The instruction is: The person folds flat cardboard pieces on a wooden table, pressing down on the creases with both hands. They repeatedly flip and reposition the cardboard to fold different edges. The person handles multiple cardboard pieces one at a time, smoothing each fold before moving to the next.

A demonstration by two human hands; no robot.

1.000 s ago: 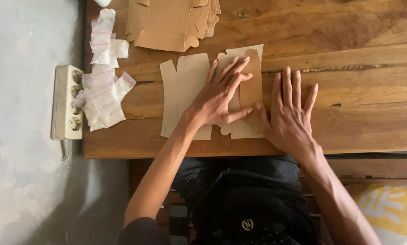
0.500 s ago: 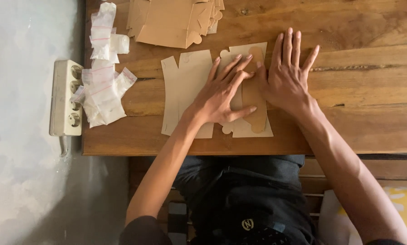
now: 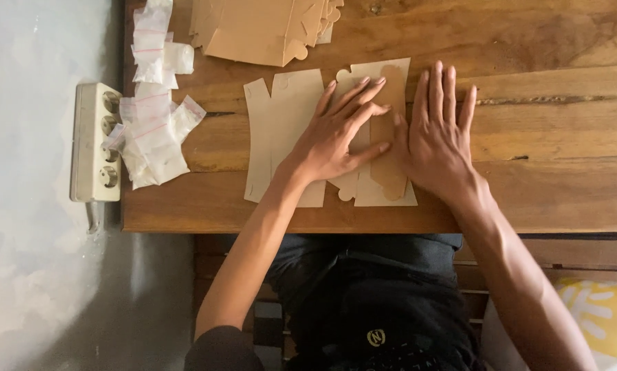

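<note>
A flat die-cut brown cardboard box blank (image 3: 284,130) lies on the wooden table (image 3: 549,130) near its front edge. Its right flap is folded over onto the panel beneath. My left hand (image 3: 339,134) lies flat on the middle of the blank, fingers spread and pointing toward the far right. My right hand (image 3: 437,134) presses flat on the table just right of the folded flap, its thumb side against the flap's edge. Neither hand grips anything.
A stack of more flat cardboard blanks (image 3: 260,27) sits at the table's far edge. Several small clear zip bags (image 3: 153,117) are piled at the left end. A white power strip (image 3: 92,144) lies on the floor beside the table's left edge.
My right hand slid up along the flap's right edge to the far end, then came back down toward the middle. My left hand stayed pressed on the blank.
</note>
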